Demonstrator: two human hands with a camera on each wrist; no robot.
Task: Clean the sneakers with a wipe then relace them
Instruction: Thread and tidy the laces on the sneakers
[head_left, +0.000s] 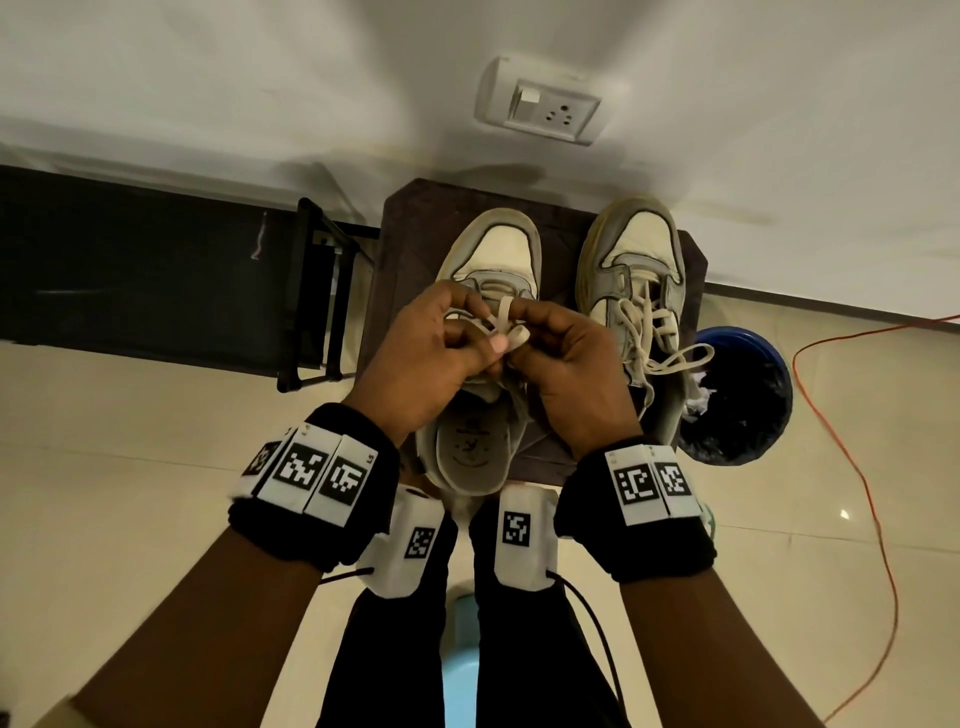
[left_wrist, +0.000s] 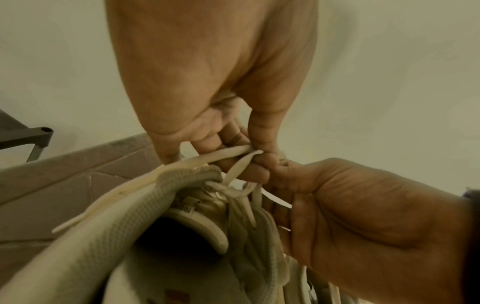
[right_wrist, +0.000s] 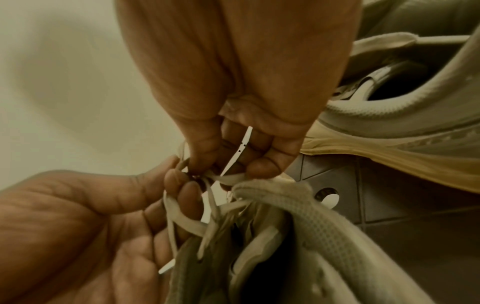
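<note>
The left sneaker (head_left: 485, 322) sits on the dark surface (head_left: 402, 249), the laced one (head_left: 636, 291) at its 3 o'clock. Both hands, left (head_left: 423, 353) and right (head_left: 563, 364), pinch its lace (head_left: 501, 317) mid-knot. A slackened pinch would likely let the loop slip and the knot unravel.

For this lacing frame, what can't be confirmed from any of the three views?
- Head view: the left hand and right hand cover the near off-white sneaker's upper eyelets, so how far it is laced is hidden.
- Both wrist views: the cream shoelace is blurred; whether a knot is forming is unclear.
- Head view: the blue bin's contents are too dark.
</note>
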